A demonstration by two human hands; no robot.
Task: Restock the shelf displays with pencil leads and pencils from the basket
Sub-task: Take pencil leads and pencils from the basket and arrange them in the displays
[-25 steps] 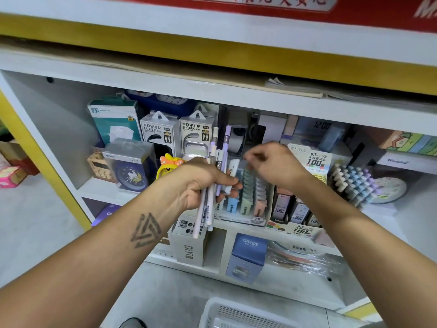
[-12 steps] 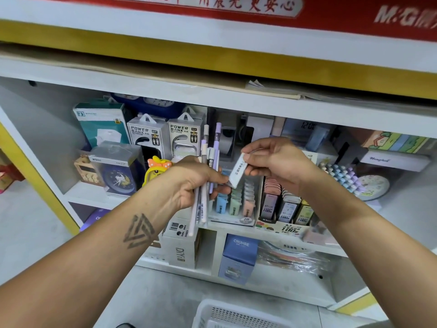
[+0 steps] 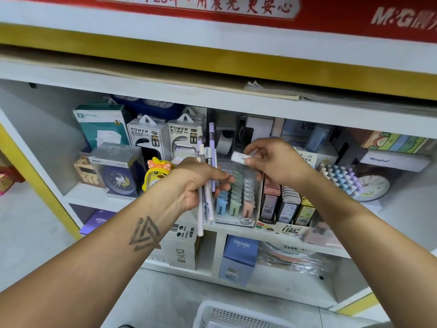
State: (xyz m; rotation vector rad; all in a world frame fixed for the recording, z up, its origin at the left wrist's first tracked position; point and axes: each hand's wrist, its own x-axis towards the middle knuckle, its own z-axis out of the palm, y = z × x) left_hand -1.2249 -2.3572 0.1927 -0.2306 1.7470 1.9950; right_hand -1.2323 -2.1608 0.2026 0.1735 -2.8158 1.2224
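Shelf (image 3: 279,235) opening low under a white lip; both hands work in the gap in front of the displays. Left hand (image 3: 198,183) grips a bundle of pencils (image 3: 205,185), upright, left of centre. Right hand (image 3: 276,162) pinches a small white lead case (image 3: 239,157) above the pastel lead display (image 3: 236,200) marked "2B". Boxes reading "POWER BANK" (image 3: 146,136) stand far left. White basket (image 3: 227,316) sits near, at the bottom edge.

Both hands raised, left hand (image 3: 191,183) gripping closed, right hand (image 3: 272,162) pinching with fingertips.
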